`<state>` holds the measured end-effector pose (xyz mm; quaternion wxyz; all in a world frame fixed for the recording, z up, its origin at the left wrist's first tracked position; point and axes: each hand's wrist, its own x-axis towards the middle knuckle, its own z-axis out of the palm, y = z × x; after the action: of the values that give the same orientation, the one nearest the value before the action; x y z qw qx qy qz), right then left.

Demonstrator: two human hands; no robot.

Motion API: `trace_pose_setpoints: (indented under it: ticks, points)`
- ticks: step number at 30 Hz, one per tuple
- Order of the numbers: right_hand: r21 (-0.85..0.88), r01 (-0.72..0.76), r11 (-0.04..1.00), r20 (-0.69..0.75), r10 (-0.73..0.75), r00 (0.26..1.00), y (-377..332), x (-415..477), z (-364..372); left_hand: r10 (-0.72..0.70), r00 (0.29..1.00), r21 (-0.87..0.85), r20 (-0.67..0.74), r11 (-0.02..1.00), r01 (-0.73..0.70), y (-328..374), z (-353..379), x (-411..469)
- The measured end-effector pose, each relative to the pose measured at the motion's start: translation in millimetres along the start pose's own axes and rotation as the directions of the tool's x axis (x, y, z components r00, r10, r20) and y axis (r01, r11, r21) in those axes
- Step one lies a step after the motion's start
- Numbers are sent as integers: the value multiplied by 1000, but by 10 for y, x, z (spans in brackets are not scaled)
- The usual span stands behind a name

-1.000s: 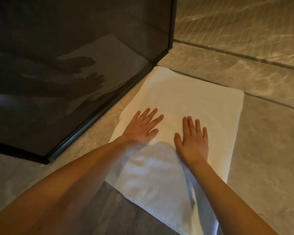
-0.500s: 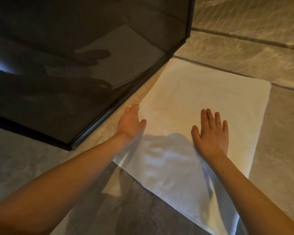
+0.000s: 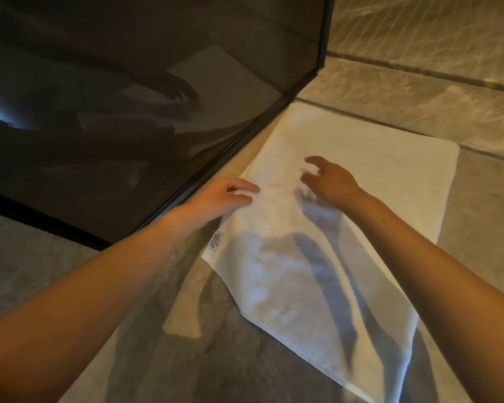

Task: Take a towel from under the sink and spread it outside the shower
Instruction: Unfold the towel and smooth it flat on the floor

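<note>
A white towel (image 3: 361, 175) lies spread flat on the stone floor, its left edge running along the base of the dark glass shower (image 3: 128, 97). A small label shows at its near-left corner. My left hand (image 3: 221, 196) rests at the towel's left edge beside the shower frame, fingers loosely bent on the cloth. My right hand (image 3: 329, 181) hovers just above the middle of the towel, fingers relaxed and slightly curled, holding nothing; its shadow falls on the cloth below it.
The black shower frame (image 3: 236, 146) runs diagonally from lower left to a vertical corner post (image 3: 326, 33). Beige stone floor tiles (image 3: 419, 91) with dark grout lines lie beyond and to the right of the towel.
My right hand has lifted off the towel and moved left toward the middle. My left hand has shifted slightly along the towel's left edge. The view has tilted a little.
</note>
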<state>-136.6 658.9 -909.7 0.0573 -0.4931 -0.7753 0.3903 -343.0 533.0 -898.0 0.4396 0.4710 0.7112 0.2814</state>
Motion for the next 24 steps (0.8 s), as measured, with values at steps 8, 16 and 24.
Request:
trace_pose_setpoints:
  ticks: [8, 16, 24]
  points:
    - [-147, -8, 989, 486, 80, 870, -798, 467, -79, 56, 978, -59, 199, 997, -45, 170, -55, -35]
    - [-270, -75, 960, 211, 135, 968, -696, 612, -421, 66, 950, -152, 305, 988, -20, 380, 140, 8]
    - [-13, -65, 998, 227, 67, 972, -48, 259, -1027, 116, 896, -311, 430, 950, 26, 664, 615, 108]
